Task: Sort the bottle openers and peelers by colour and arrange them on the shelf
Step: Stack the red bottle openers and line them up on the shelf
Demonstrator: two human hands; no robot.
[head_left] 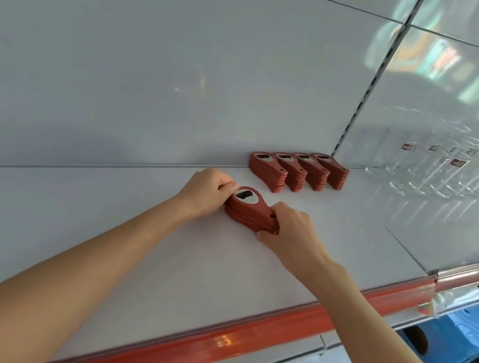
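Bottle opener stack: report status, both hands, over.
Left hand and right hand grip red opener stack by its ends, on shelf. Four red stacks behind it. Glasses far right, apart.

A shop: white gondola shelf (278, 283) with red price rail (238, 333), labelled glasses (442, 171).

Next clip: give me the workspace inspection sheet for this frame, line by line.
Surface: white shelf with a red price strip along its front edge.
Job's things: four stacks of red bottle openers in a row by the back panel; a fifth stack in front of them, to their left; no peelers seen.
Clutter: nothing seen.
Hands: left hand grips the fifth stack's head end, right hand its handle end.
Cables: nothing seen.
Surroundings: clear glasses on the next shelf section to the right; blue container below.
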